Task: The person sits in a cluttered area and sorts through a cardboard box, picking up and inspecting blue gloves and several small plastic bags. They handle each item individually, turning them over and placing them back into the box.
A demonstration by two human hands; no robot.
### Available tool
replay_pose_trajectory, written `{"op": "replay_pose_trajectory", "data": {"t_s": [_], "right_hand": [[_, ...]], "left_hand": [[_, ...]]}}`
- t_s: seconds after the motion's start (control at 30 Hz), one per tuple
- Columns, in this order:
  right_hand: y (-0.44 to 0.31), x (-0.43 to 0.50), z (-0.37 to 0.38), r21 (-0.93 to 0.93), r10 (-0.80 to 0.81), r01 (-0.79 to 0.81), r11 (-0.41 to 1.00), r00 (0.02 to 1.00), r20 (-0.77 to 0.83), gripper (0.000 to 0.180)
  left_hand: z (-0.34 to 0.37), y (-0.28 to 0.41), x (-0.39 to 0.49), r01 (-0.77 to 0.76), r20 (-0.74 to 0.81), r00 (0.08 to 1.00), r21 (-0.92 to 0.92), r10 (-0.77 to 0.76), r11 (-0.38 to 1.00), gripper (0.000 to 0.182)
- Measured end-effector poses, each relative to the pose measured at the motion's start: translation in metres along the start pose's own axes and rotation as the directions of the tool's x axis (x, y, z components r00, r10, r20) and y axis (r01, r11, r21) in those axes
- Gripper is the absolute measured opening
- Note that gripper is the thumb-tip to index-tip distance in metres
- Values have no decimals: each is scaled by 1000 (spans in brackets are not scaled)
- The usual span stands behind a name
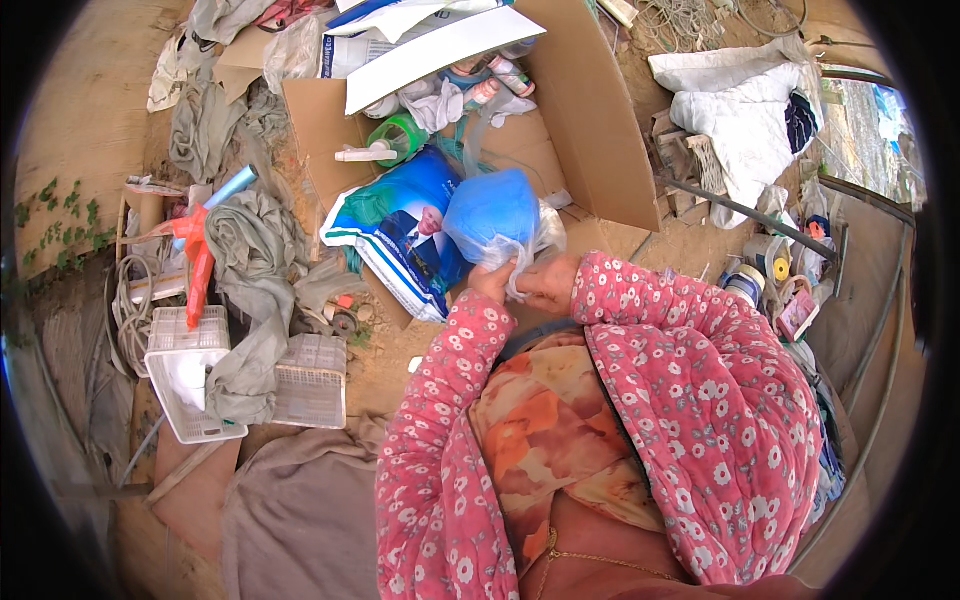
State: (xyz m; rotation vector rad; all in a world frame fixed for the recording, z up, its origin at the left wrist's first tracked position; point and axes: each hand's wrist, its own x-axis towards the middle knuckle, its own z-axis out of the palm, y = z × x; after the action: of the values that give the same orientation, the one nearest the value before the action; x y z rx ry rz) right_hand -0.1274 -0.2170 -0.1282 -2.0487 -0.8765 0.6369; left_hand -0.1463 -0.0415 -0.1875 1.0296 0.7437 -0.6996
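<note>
A clear plastic bag around a rounded blue bundle (pixel 495 206) is at the near edge of an open cardboard box (pixel 600 127). My left hand (pixel 491 282) grips the bag's gathered neck from the left. On the other side, my right hand (pixel 551 285) pinches the twisted plastic, close against the left. What fills the blue bundle is hidden. Just left of it lies a blue and white printed sack (pixel 409 232), partly in the box. Behind the sack is a green plastic container (pixel 399 141) with a white part. Several bottles (pixel 511 76) and crumpled white plastic lie deeper in the box.
To the left, grey cloth (pixel 251 300) drapes over white plastic baskets (pixel 187 367), near a red plastic piece (pixel 196 259). A metal bar (pixel 750 217) juts across at right, below a white padded cloth (pixel 735 112). Tape rolls (pixel 744 285) lie near my right sleeve.
</note>
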Motion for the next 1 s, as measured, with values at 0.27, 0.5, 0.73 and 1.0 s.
{"op": "replay_pose_trajectory", "data": {"t_s": [0.27,0.5,0.73,1.0], "right_hand": [[-20,-21,-86,218,364,-298,929,844,-395,63],[-1,-12,-102,106,449,-461,881,745,-493,72],[10,5,-94,-52,385,-423,904,863,-326,56],[16,66,-62,-31,325,-338,941,924,-204,46]], "left_hand": [[82,75,8,-138,134,975,-247,175,959,23],[118,133,27,-85,138,988,65,75,994,50],[27,137,-54,-791,196,466,529,863,307,38],[-124,88,-49,-403,-322,558,701,765,589,68]]}}
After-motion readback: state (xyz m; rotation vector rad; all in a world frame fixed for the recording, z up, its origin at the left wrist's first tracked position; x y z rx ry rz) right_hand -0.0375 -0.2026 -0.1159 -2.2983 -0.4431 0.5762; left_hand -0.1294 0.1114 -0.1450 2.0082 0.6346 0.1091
